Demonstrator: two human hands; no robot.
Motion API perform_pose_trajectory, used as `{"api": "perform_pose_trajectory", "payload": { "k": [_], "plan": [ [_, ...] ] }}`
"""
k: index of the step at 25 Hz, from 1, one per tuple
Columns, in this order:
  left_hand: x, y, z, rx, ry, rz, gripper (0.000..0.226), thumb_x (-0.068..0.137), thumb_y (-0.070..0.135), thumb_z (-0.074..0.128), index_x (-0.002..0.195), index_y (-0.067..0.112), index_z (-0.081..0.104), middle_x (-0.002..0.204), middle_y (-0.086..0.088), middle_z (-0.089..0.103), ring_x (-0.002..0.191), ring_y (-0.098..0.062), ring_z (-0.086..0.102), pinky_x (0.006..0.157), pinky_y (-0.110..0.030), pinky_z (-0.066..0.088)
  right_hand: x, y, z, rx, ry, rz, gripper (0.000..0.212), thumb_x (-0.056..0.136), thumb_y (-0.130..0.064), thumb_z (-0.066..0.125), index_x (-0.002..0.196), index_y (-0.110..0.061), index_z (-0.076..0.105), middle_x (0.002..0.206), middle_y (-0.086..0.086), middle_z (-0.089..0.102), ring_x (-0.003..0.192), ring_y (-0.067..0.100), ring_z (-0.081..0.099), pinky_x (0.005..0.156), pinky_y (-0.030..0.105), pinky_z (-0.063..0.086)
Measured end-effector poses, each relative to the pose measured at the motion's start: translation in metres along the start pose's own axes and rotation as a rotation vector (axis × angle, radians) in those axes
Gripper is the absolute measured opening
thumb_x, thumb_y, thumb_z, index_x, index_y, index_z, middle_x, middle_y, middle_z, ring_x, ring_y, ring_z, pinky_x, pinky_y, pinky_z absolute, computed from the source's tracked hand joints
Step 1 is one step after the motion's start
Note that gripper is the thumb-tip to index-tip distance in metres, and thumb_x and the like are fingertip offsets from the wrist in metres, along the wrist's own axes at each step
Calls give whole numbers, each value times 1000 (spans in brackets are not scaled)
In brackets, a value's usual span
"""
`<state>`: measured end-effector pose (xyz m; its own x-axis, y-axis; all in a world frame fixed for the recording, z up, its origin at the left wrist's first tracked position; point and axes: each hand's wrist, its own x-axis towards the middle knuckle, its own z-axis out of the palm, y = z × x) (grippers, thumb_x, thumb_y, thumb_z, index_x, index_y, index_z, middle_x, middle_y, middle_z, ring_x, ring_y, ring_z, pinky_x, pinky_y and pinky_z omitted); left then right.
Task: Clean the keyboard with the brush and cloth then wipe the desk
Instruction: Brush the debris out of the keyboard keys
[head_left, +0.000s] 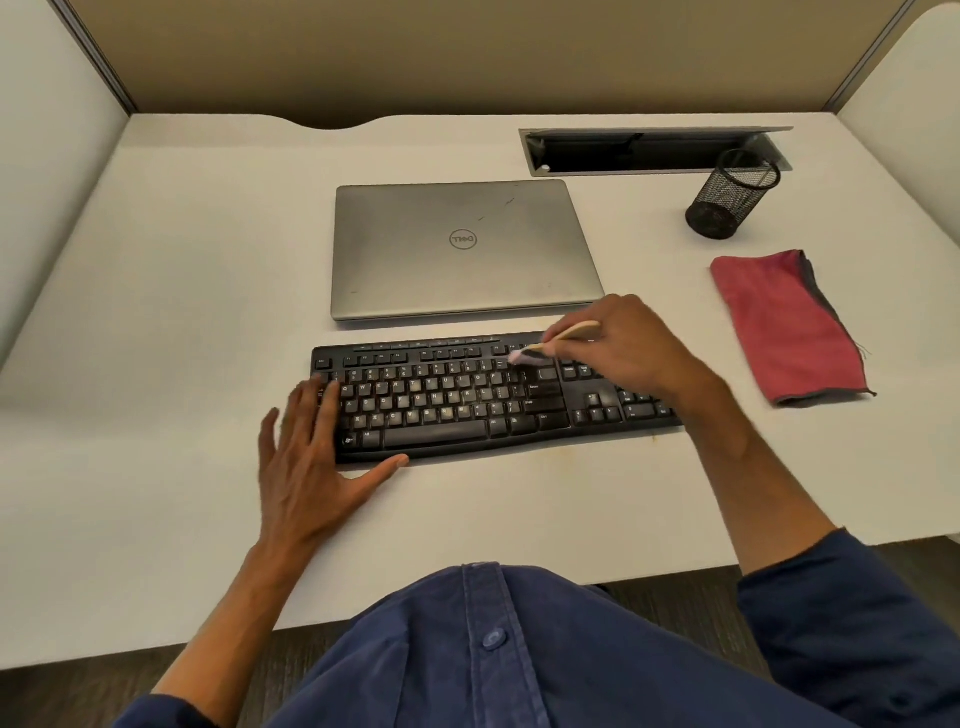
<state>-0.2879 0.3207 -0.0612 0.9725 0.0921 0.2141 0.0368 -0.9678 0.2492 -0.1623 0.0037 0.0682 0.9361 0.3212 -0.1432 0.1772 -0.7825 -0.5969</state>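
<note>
The right hand (628, 348) pinches the pale handle of a small brush (558, 343), its fingers curled round the stem, and the brush slants down to the left so that its bristles touch the upper rows of the black keyboard (467, 400), near the right end of the main block of keys. The bristle tip is blurred, so I cannot tell exactly which key it sits on. The left hand (311, 457) lies flat with fingers spread and straight, fingertips over the left edge of the keyboard and thumb along its front edge, which looks like steadying rather than gripping. The keyboard sits near the front of the white desk (182, 312), just in front of a closed grey laptop (462, 249). The red cloth (784, 327) lies folded on the desk well to the right of the keyboard, apart from both hands, and a black mesh pen cup (732, 195) stands behind it near an open cable slot (649, 150). As a judgement, the task is at its first stage: brushing is under way, pale dust or wear shows on many keys, the cloth appears untouched, and so wiping the keyboard and then wiping the desk are both left to do.
</note>
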Motion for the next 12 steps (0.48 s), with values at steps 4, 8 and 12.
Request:
{"api": "perform_pose_trajectory", "payload": {
  "k": [4,8,12],
  "plan": [
    [-7,-21,-2,-18,-91,-134,124,68,95,34,154,6,28,160,-15,31,149,-30,25,122,-48,15,25,-47,35,9,-113,-168,20,87,-35,73,105,-29,77,95,-10,75,82,2,62,72,21,42],
    [-8,-22,2,-80,-110,-142,118,73,92,32,155,8,29,160,-11,32,151,-25,22,124,-45,14,53,-97,67,-33,-180,-305,22,89,-34,71,109,-26,76,103,-7,75,91,9,64,77,25,45],
    [-6,-23,2,-111,-95,-143,111,78,88,36,156,10,27,160,-10,33,150,-23,23,123,-44,17,74,-132,90,-49,-231,-393,20,89,-37,70,104,-26,77,102,-9,75,91,9,65,72,23,44]
  ]
}}
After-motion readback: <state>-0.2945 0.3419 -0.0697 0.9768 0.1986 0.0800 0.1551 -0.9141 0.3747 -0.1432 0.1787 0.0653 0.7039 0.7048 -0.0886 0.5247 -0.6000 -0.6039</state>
